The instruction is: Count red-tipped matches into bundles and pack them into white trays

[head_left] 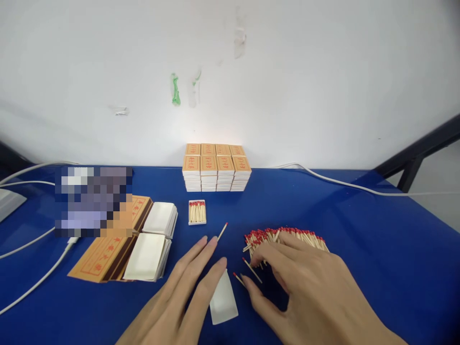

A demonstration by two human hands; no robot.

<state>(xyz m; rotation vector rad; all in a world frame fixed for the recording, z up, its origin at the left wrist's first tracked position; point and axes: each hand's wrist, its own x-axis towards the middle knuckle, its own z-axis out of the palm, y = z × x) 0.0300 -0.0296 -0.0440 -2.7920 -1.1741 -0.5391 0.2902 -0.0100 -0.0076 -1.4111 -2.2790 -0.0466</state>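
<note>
As R hand (311, 278) touches match pile (262, 236), L hand (181, 294) at wht tray (224, 303)

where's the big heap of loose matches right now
In the head view, the heap lies right of centre on the blue table, just beyond the right hand, which partly hides it.

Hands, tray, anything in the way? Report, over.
Left hand open, one fingertip at white tray's far end. Right hand open at match pile's near edge. Two loose matches between tray and pile.
</note>
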